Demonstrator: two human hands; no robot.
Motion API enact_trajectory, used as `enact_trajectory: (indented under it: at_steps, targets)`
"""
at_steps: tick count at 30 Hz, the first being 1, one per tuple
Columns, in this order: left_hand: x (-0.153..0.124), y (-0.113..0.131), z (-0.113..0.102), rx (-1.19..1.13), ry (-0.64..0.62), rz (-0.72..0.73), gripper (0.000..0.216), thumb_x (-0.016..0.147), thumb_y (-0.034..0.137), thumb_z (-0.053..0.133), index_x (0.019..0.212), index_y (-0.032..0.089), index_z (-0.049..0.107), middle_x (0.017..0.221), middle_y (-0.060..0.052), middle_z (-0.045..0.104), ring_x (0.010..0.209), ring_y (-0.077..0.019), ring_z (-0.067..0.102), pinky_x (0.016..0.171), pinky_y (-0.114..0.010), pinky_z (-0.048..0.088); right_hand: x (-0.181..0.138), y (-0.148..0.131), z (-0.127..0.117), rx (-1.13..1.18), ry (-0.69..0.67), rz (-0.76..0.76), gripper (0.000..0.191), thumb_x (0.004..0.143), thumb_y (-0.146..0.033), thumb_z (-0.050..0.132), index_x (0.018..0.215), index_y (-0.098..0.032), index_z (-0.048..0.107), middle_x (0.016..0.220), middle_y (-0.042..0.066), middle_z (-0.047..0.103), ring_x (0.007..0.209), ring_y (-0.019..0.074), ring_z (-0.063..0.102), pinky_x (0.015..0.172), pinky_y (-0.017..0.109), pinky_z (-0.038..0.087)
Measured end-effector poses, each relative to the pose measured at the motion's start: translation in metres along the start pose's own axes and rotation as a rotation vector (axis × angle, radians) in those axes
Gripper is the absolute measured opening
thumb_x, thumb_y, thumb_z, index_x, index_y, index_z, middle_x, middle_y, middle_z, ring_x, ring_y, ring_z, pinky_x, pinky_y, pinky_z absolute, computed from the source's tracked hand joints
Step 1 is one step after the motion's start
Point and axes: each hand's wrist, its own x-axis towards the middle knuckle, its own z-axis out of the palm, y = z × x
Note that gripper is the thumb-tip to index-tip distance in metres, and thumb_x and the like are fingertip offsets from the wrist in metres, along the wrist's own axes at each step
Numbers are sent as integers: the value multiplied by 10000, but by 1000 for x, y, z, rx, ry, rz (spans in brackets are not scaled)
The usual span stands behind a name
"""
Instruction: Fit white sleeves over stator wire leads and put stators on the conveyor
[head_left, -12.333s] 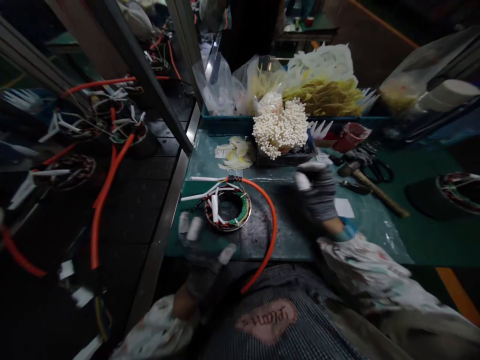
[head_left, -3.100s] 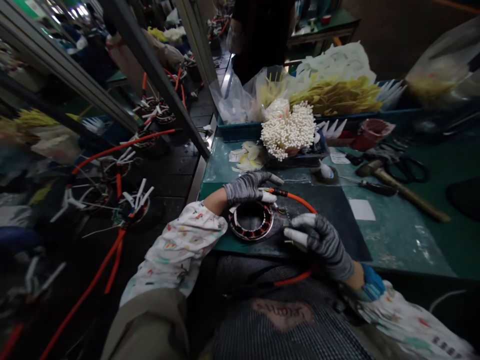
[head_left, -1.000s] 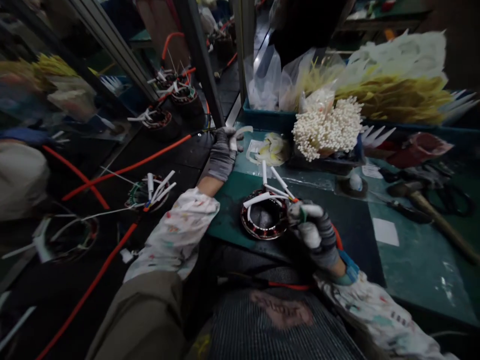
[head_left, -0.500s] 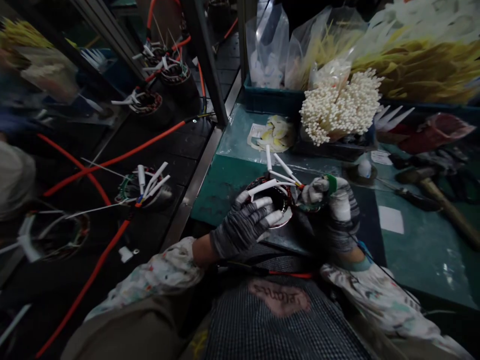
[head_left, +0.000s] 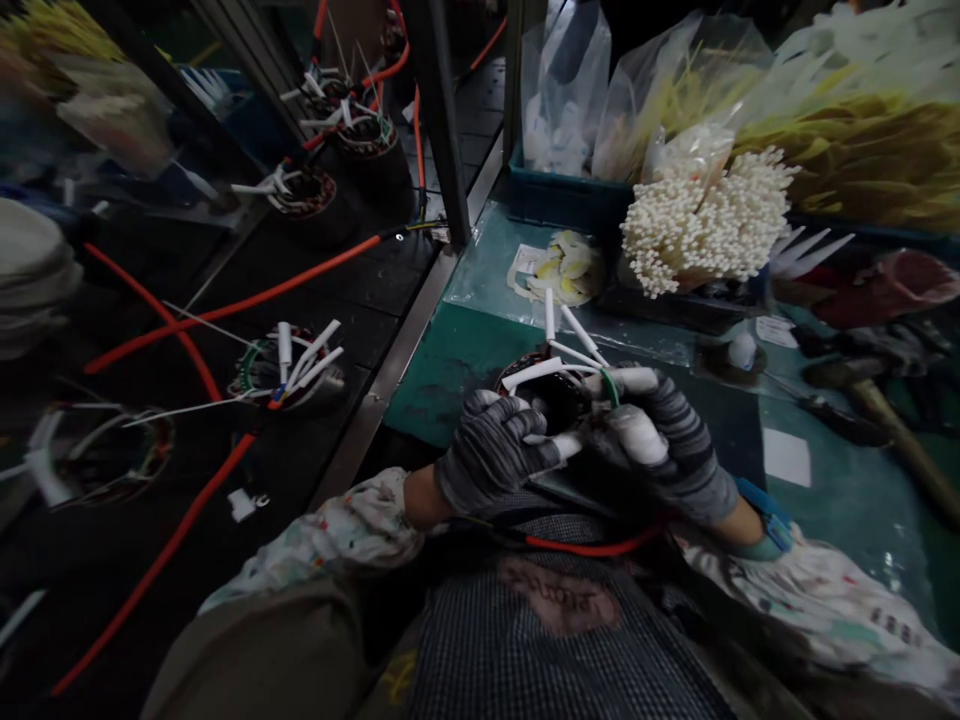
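Observation:
A ring-shaped motor stator point(head_left: 513, 372) rests on the bench in front of me, with several white-sleeved leads point(head_left: 534, 374) sticking up and across it. My left hand point(head_left: 495, 450), in a grey striped glove with white-wrapped fingertips, is curled on the stator's near left rim. At the opposite side my right hand point(head_left: 669, 440), gloved alike, is closed around a thin green cord or band point(head_left: 611, 388) beside the leads. The right fingertips partly hide the stator's right edge. Whether the green strand is tied to the stator, I cannot tell.
Behind the stator lie a bag of yellow-white pieces point(head_left: 566, 268) and a bundle of white thin tubes point(head_left: 705, 222). A hammer point(head_left: 892, 420) lies at the right. Left of the metal edge point(head_left: 390, 375) stand other stators point(head_left: 289, 365) with orange cables point(head_left: 187, 540).
My right hand has turned and lowered slightly, its fingers now closer to the stator and the green strand by the leads. My left fingers have curled in more. The view has shifted a little.

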Motion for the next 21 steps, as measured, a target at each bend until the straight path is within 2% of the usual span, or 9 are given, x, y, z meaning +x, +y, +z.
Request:
enact_trajectory:
  at_steps: [4, 6, 9, 14, 17, 19, 21]
  targets:
    - [8, 5, -5, -32, -105, -121, 214, 1049, 347, 574, 992, 299, 775, 934, -13, 723, 952, -239, 619, 874, -436, 422, 0, 2, 1, 2, 37, 9, 172, 1087, -412, 608, 1163, -318, 730, 1053, 29, 822, 937, 221, 804, 826, 383, 692]
    - [11, 7, -8, -1, -155, -161, 180, 1027, 305, 592, 969, 267, 758, 929, -22, 716, 978, -252, 615, 896, -456, 429, -2, 4, 2, -5, 73, -14, 160, 1082, -407, 621, 1161, -327, 734, 1044, 21, 822, 934, 212, 804, 826, 368, 690]
    - [14, 3, -13, -33, -187, -169, 143, 1035, 294, 618, 1004, 273, 756, 975, -6, 739, 1040, -240, 632, 1017, -484, 429, -5, 11, 4, -11, 111, -31, 169, 1078, -410, 625, 1172, -322, 735, 1060, 26, 819, 955, 220, 800, 847, 381, 690]
    - [16, -4, -21, -201, -252, -137, 204, 1039, 296, 631, 1184, 364, 758, 1260, 28, 765, 1254, -235, 640, 1180, -554, 345, -7, 15, 4, -27, 94, -15, 176, 1081, -393, 608, 1201, -328, 719, 1064, 30, 812, 936, 235, 790, 840, 405, 684]
    - [6, 10, -17, -69, -169, -153, 243, 987, 358, 704, 1223, 357, 759, 1272, -15, 763, 1272, -271, 633, 1184, -572, 362, -7, 12, 5, -111, -1, -100, 230, 1094, -319, 568, 1296, -337, 677, 1131, 36, 800, 984, 238, 781, 867, 411, 671]
    - [-7, 21, -11, 115, -64, -144, 194, 1000, 324, 693, 1178, 331, 771, 1178, -15, 783, 1196, -243, 655, 1131, -501, 447, -7, 11, 8, -240, -74, -192, 298, 1091, -282, 554, 1371, -311, 649, 1180, 63, 782, 1045, 256, 765, 924, 433, 654]
    - [-18, 27, -7, 189, 8, -83, 177, 1018, 242, 655, 1138, 294, 773, 1113, -15, 795, 1133, -208, 677, 1058, -419, 524, -7, 12, 14, -423, -127, -307, 325, 1077, -265, 568, 1388, -257, 662, 1129, 92, 775, 1021, 270, 745, 916, 430, 637]
